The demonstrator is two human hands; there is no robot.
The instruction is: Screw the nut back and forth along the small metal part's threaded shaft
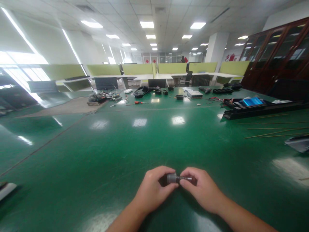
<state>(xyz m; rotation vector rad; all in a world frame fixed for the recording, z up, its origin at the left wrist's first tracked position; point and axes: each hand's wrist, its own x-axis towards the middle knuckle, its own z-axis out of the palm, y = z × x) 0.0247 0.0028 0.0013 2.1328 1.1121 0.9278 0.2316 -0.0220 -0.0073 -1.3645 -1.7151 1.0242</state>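
Note:
Just above the green tabletop (154,145), near its front edge, my two hands meet around a small metal part. My left hand (154,187) is closed on a grey metal cylinder (172,178), with the thumb below and the fingers above. Out of the cylinder's right end runs a thin dark shaft (184,178), nearly level. Thumb and fingers of my right hand (202,187) pinch this shaft, and its far end goes into the palm. Blur hides the part's exact kind.
Farther back lie an orange-handled screwdriver (138,102), small black boxes (179,97) and a silver box (194,94). On the right are a long black channel (241,112), a blue item (252,101) and several thin rods (275,129). A white-edged object (7,190) sits at far left.

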